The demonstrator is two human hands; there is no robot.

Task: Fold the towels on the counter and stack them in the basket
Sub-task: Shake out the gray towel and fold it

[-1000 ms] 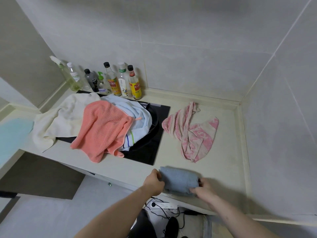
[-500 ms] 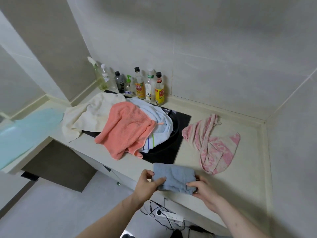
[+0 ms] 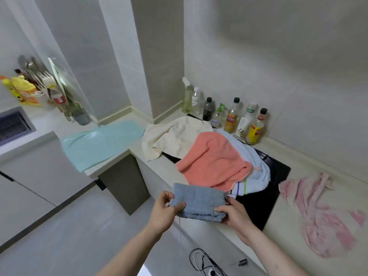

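Both hands hold a folded blue-grey towel (image 3: 198, 202) in the air at the counter's front edge: the left hand (image 3: 162, 213) pinches its left end, thumb on top and fingers curled underneath, while the right hand (image 3: 236, 216) grips its right end the same way, thumb lying across the upper face. The towel is a compact rectangle of several layers, its stacked edges showing along the near side. Just beyond the right hand lies a black cooktop (image 3: 276, 176) set into the cream counter (image 3: 288, 232), and heaped over it, just past both hands, is a pile of unfolded towels: a coral towel (image 3: 213, 160) on top, a pale blue towel (image 3: 253, 162) with blue and green stripes under it (its striped corner hangs close to the right hand's fingertips), and a cream towel (image 3: 175, 136) spread farther off to the left hand's far side. Well to the right of the right hand, a crumpled pink-and-white towel (image 3: 322, 216) lies alone on the counter. Along the wall beyond the pile stands a row of bottles (image 3: 231, 118), a spray bottle among them. Far to the left of the left hand, a light teal mat (image 3: 99, 142) covers a lower stretch of counter, with a utensil rack (image 3: 39, 80) by the wall beyond it. Below the hands, on the grey floor, a black cable (image 3: 203, 261) lies coiled.
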